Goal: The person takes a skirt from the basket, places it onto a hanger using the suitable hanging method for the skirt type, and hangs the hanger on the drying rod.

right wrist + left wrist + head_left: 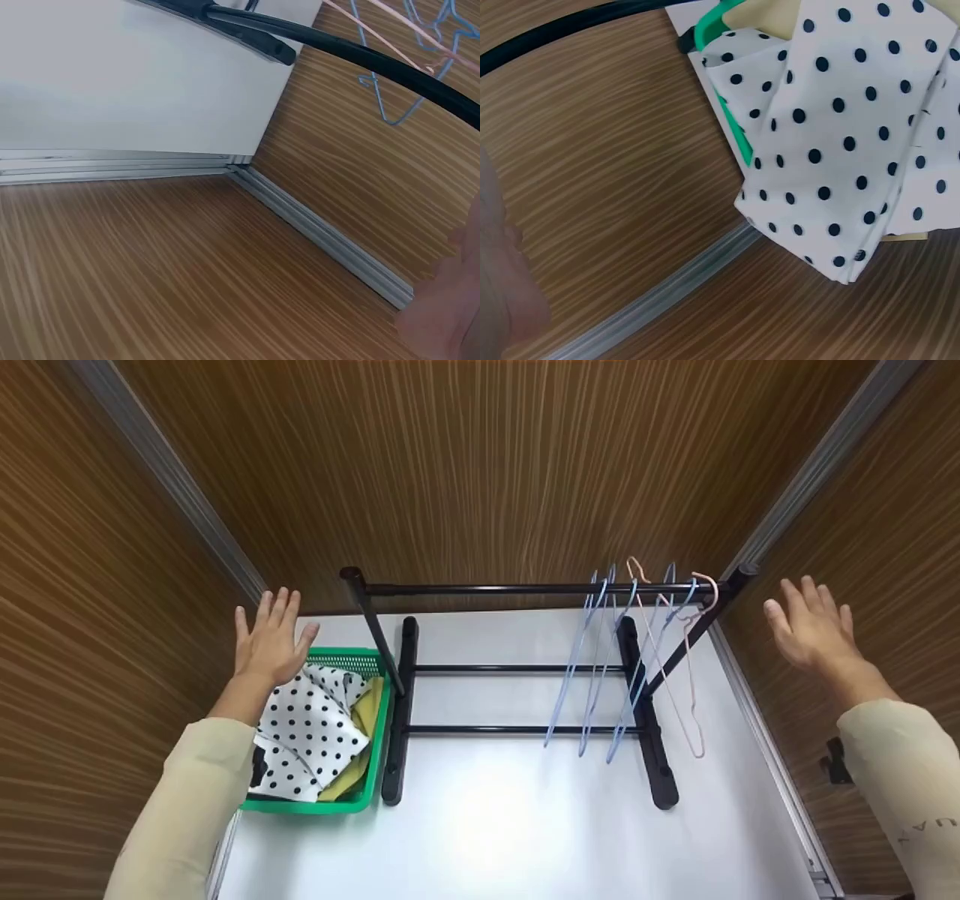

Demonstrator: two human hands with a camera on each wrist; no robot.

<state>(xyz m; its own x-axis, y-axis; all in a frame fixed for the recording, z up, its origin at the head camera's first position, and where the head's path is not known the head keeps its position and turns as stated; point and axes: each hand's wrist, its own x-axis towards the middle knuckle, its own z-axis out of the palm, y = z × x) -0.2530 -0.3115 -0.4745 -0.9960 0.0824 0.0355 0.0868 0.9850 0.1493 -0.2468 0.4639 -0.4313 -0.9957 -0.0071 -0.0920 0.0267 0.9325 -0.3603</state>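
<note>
My left hand (pixel 271 641) is held up with its fingers spread, above a green basket (pixel 352 808), and it holds nothing. White cloth with black dots (pixel 311 727) lies folded in the basket over a mustard-yellow cloth (pixel 361 735); the left wrist view shows the dotted cloth (pixel 847 142) close up. On the far right my right hand (pixel 814 626) is raised too, fingers apart, touching nothing. Nearest to it are several blue hangers (pixel 574 675) and pink hangers (pixel 697 697) on the right part of a black garment rack (pixel 480 589).
The rack stands on a white surface (pixel 487 825), its feet joined by two low bars (pixel 517 668). Wood-grain panels (pixel 465 472) with grey metal edging rise at the back and both sides. A small black fitting (pixel 835 761) sits on the right panel.
</note>
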